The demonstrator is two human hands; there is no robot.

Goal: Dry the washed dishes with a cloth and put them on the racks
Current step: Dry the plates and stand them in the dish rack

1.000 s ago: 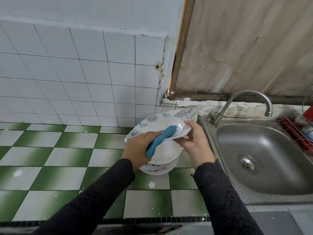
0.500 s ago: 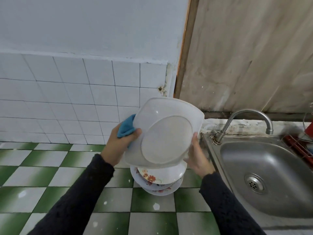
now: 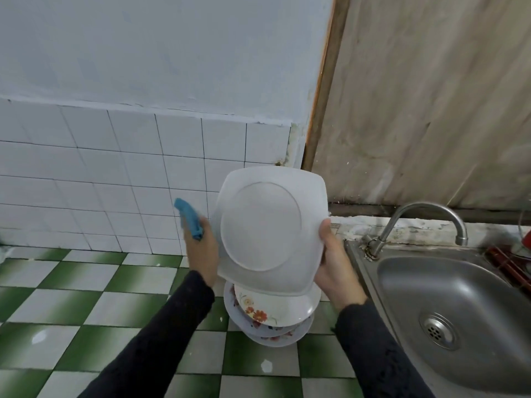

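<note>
On desk beside sink, floral plate stack partly hidden by upright white plate. Hands: left hand grips blue cloth at plate's left edge; right hand clasps its right edge.

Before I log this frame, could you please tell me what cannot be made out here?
Head view:
square plate, upper face: turned away.
left hand, fingers, and most of blue cloth: behind the plate.
plate stack, count: covered by the plate.
red rack: cut off by the right edge.
</note>
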